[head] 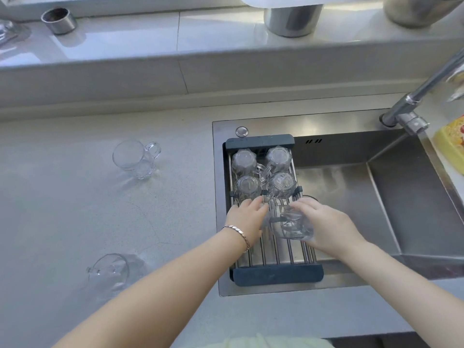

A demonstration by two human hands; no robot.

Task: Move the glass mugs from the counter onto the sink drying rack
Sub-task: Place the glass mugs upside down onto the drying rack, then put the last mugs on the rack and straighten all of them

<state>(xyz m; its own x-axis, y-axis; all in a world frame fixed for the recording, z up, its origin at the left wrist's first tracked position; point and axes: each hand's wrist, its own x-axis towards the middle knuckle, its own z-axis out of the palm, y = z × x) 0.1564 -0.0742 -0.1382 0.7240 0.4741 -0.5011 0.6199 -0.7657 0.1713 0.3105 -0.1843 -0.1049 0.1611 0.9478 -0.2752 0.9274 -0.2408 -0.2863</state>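
Note:
Several clear glass mugs stand upside down at the far end of the drying rack (277,273), which spans the sink's left side. My right hand (326,224) holds another glass mug (291,226), tilted just above the rack's bars. My left hand (247,217) rests on the rack beside it, fingers touching the mug and the nearest inverted mug (247,188). On the counter to the left, one mug (135,156) stands upright and another mug (113,271) lies nearer to me.
The steel sink basin (356,197) lies right of the rack, with the faucet (411,106) at its back right. A yellow packet (452,144) sits at the right edge. Metal containers (59,21) stand on the window ledge.

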